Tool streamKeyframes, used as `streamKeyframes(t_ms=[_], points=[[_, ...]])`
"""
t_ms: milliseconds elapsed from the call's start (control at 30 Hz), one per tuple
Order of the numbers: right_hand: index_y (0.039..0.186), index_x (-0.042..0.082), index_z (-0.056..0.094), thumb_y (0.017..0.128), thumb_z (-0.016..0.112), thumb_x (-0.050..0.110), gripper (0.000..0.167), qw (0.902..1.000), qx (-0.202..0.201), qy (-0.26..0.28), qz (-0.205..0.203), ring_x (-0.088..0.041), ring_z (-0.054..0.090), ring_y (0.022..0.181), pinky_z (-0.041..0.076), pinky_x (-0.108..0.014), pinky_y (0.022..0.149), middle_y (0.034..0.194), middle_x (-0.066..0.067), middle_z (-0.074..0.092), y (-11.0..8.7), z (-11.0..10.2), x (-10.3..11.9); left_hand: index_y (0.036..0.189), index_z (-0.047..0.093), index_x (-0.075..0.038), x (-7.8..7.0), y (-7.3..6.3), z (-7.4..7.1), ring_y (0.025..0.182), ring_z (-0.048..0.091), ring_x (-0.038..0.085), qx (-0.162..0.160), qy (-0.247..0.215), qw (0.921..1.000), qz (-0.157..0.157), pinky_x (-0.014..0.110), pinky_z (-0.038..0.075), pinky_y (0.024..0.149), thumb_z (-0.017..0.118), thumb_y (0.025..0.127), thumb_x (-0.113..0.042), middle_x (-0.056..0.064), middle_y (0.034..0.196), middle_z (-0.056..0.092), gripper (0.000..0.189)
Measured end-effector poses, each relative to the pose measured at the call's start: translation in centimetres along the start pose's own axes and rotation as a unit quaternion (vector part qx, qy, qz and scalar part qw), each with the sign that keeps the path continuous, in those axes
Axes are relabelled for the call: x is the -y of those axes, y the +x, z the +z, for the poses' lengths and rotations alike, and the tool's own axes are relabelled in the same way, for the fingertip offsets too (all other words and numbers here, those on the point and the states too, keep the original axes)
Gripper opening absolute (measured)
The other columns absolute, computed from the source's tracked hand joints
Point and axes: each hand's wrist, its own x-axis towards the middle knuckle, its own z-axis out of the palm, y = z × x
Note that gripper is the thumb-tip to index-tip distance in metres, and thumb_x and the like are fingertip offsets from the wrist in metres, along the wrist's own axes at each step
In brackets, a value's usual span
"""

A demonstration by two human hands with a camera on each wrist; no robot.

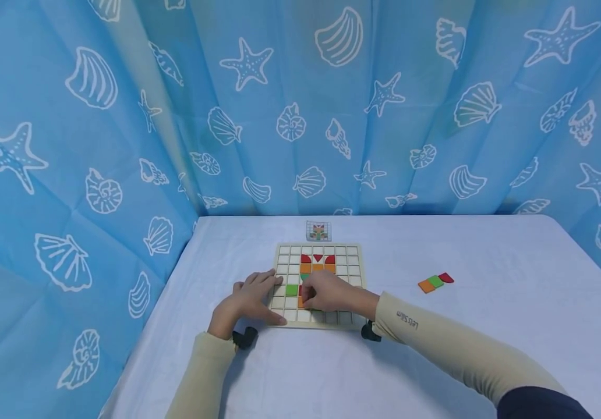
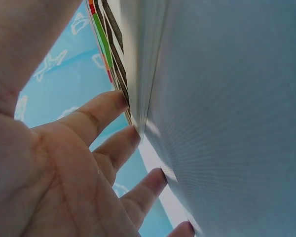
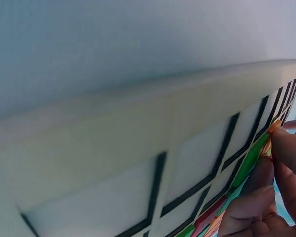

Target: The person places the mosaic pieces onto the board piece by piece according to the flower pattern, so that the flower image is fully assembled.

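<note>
A square grid board (image 1: 317,325) lies on the white table, with red, orange and green tiles making a pattern in its cells. My left hand (image 1: 250,299) rests at the board's left edge, fingers spread and fingertips on the rim; in the left wrist view the fingers (image 2: 113,148) touch the board's side and the cloth. Over the lower middle of the board, my right hand (image 1: 329,292) pinches a small orange tile (image 3: 274,126) between thumb and fingertips, low at the cells. A green tile (image 1: 292,290) sits left of it. The right hand hides part of the pattern.
A small pattern card (image 1: 318,231) lies just beyond the board's far edge. To the right, an orange tile (image 1: 426,286), a green tile (image 1: 435,281) and a red rounded tile (image 1: 445,278) lie together on the cloth. A blue shell-print curtain (image 1: 290,157) hangs behind the table.
</note>
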Motion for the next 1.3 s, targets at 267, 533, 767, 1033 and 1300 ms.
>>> streamKeyframes(t_ms=[267, 533, 767, 1033, 1300], points=[[0.091, 0.014, 0.073, 0.087, 0.076, 0.017, 0.006, 0.9954, 0.008, 0.094, 0.019, -0.009, 0.061, 0.078, 0.052, -0.026, 0.075, 0.082, 0.007, 0.067, -0.5, -1.2, -1.4, 0.152, 0.039, -0.023, -0.4, -0.2, 0.1, 0.150, 0.020, 0.033, -0.003, 0.000, 1.0000, 0.008, 0.064, 0.022, 0.114, 0.083, 0.071, -0.056, 0.002, 0.165, 0.025, 0.098], [0.102, 0.005, 0.072, 0.087, 0.075, 0.017, 0.019, 0.9909, -0.030, 0.127, 0.033, -0.013, 0.063, 0.083, 0.055, -0.028, 0.077, 0.090, 0.001, 0.069, -2.2, -4.5, -4.0, 0.152, 0.039, -0.023, -0.8, -0.2, 0.0, 0.149, 0.021, 0.032, -0.006, 0.002, 1.0000, 0.005, 0.063, 0.024, 0.114, 0.085, 0.070, -0.053, 0.001, 0.164, 0.025, 0.099], [0.103, 0.004, 0.070, 0.087, 0.075, 0.016, 0.021, 0.9867, -0.060, 0.122, 0.090, -0.017, 0.060, 0.081, 0.053, -0.028, 0.073, 0.090, -0.003, 0.068, -4.7, -6.6, -7.4, 0.152, 0.039, -0.022, -0.5, -0.2, -0.1, 0.149, 0.021, 0.034, -0.009, 0.003, 1.0000, 0.003, 0.064, 0.024, 0.114, 0.084, 0.070, -0.054, 0.002, 0.164, 0.025, 0.099], [0.103, 0.007, 0.070, 0.087, 0.075, 0.019, 0.021, 0.9804, -0.065, 0.107, 0.152, -0.018, 0.058, 0.080, 0.053, -0.028, 0.069, 0.092, -0.003, 0.067, -8.0, -6.5, -10.7, 0.151, 0.041, -0.022, -0.3, -0.4, 0.4, 0.149, 0.023, 0.033, -0.007, -0.004, 1.0000, 0.002, 0.064, 0.024, 0.113, 0.085, 0.068, -0.055, 0.003, 0.164, 0.027, 0.099], [0.100, 0.010, 0.070, 0.083, 0.079, 0.021, 0.022, 0.9779, -0.069, 0.054, 0.190, -0.017, 0.057, 0.083, 0.054, -0.028, 0.074, 0.090, -0.001, 0.067, -10.1, -5.9, -11.3, 0.152, 0.039, -0.023, -0.4, -0.4, 0.1, 0.149, 0.022, 0.033, -0.012, 0.000, 0.9999, 0.005, 0.064, 0.023, 0.114, 0.084, 0.069, -0.055, 0.003, 0.164, 0.027, 0.100]])
